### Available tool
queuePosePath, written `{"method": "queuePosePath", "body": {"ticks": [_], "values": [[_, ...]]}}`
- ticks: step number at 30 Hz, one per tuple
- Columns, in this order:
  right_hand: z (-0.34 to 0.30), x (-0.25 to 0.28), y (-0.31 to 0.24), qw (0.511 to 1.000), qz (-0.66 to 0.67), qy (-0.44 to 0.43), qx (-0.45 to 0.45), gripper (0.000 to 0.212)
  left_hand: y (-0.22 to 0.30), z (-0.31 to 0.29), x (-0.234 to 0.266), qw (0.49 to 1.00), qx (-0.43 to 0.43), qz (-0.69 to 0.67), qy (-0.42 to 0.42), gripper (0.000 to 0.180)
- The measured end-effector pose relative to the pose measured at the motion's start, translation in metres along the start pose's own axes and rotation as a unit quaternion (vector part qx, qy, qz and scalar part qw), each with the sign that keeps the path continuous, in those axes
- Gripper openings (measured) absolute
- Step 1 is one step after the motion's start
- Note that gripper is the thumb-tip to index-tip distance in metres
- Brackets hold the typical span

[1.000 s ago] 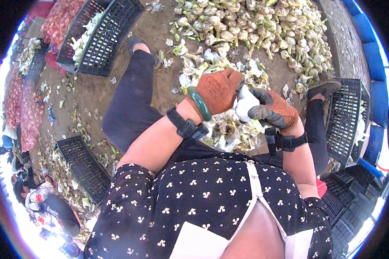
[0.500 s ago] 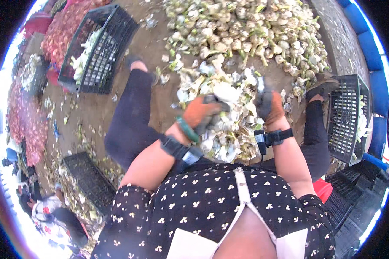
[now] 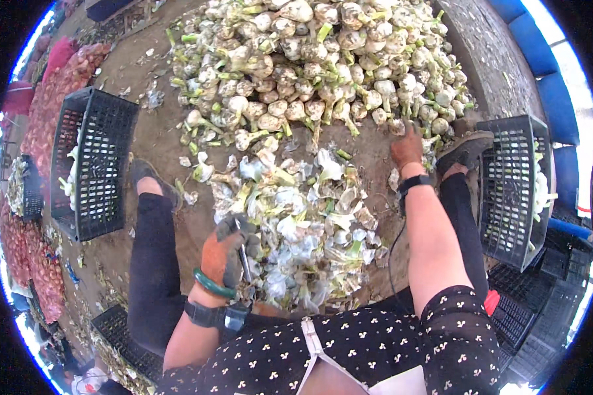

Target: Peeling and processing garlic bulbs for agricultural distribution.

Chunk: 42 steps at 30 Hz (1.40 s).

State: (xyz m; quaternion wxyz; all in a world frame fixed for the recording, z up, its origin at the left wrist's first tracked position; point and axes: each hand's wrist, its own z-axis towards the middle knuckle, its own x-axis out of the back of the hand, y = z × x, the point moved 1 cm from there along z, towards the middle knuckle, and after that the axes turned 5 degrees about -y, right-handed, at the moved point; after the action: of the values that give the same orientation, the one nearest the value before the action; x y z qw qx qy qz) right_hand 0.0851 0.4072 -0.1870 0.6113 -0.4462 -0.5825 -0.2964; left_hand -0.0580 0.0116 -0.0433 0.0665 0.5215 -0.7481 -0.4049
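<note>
My left hand (image 3: 225, 253), in an orange and grey glove, is closed around a slim metal tool (image 3: 245, 263); its exact kind is unclear. It hovers by the left side of a heap of peeled garlic skins and leaves (image 3: 303, 243) between my legs. Stretched forward, my right hand (image 3: 407, 150), also gloved, is at the near right edge of a large pile of garlic bulbs (image 3: 296, 72) with short cut stems. A garlic bulb (image 3: 396, 127) lies right at its fingertips. Those fingers are mostly hidden, so their grip does not show.
Black plastic crates holding white trimmed garlic stand beyond each foot, one on the left (image 3: 102, 168) and one on the right (image 3: 507, 191). Red net sacks (image 3: 62, 99) line the far left. Another dark crate (image 3: 128, 339) sits lower left. Stacked crates (image 3: 527, 296) are at the lower right.
My hands have parted: the left has drawn back to the left of the skins, while the right has reached forward to the bulb pile. The view has shifted too.
</note>
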Motion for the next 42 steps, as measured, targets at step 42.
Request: {"method": "queuePosePath", "body": {"ticks": [42], "values": [[-0.265,0.160,-0.143,0.909,0.169,-0.087,0.372,0.052,-0.010,-0.024,-0.030,0.808,-0.271,0.498,-0.161,0.021]]}}
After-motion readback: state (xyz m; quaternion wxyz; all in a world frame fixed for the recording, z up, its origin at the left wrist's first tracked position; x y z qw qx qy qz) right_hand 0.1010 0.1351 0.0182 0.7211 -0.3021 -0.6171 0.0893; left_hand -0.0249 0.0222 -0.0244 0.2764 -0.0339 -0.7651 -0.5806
